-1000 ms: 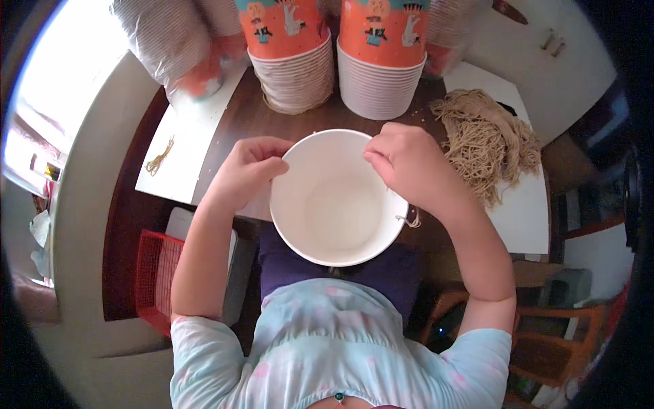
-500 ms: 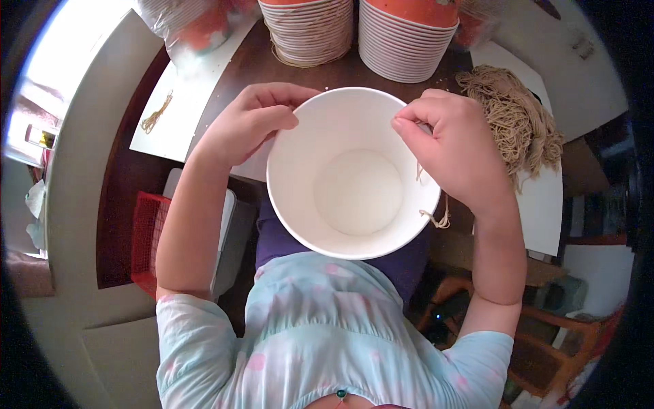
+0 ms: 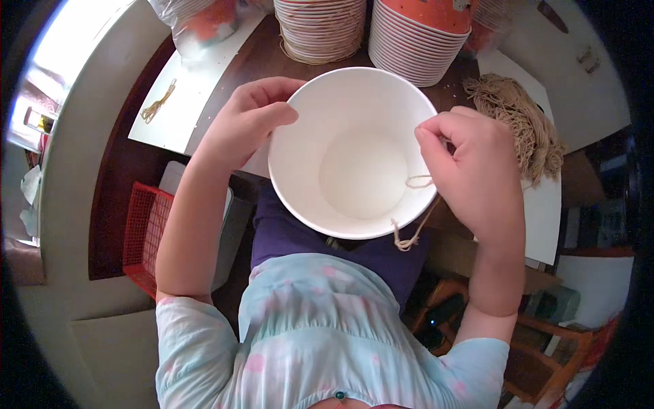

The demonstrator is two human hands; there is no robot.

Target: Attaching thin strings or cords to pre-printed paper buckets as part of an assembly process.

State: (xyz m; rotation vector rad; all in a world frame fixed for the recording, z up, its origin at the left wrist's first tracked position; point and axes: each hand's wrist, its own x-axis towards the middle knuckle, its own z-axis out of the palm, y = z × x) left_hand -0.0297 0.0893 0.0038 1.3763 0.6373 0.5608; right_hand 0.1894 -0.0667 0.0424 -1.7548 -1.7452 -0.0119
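Note:
A white round paper bucket (image 3: 306, 153) is held over my lap, its open mouth facing me and its white inside bare. My left hand (image 3: 248, 119) grips the upper left rim, thumb inside and fingers round the outer wall. At the right rim my right hand (image 3: 477, 160) pinches a thin beige string (image 3: 407, 243), with thumb and forefinger pressed together. One loop of the string lies across the inside of the rim, and a knotted end dangles over the lower right edge. The bucket's outer wall is hidden from me.
Nested stacks of orange-and-white buckets (image 3: 415, 54) stand at the back of the table. A heap of beige strings (image 3: 518, 126) lies at the right, a small bundle of string (image 3: 159, 101) at the left. A red plastic basket (image 3: 143, 232) sits low on the left.
The bucket has tilted and its rim shifted slightly up. My right hand has moved a little right and down with the string, whose loop and knotted end now hang further left.

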